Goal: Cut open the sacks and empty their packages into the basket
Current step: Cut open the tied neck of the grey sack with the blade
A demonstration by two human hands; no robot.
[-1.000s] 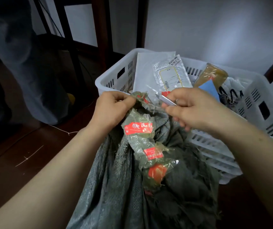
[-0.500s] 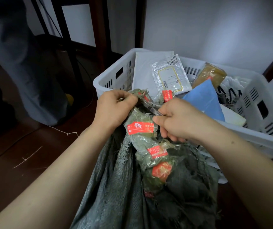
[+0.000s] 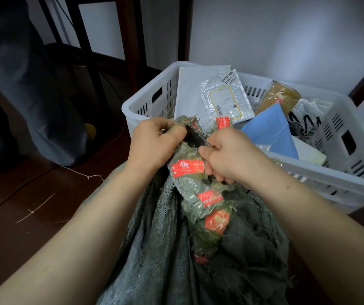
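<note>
Standing by the basket (image 3: 341, 179), the sack (image 3: 154, 249) is pinched by the left hand (image 3: 154, 146) (a blade (image 3: 198, 137) is gripped by the right hand (image 3: 227, 155)).

Dim indoor light, brightest on wall (image 3: 286, 40) behind my basket (image 3: 352, 179). Floor (image 3: 11, 205) and left side sunk in shadow. Wide-angle bowing toward edges. Centre around my fingers (image 3: 214, 170) sharp, corners soft.

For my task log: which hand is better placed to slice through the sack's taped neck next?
The right hand: it grips the blade, whose edge lies against the taped neck of the sack. The left hand pinches the sack's top, holding it steady in front of the white basket.
</note>
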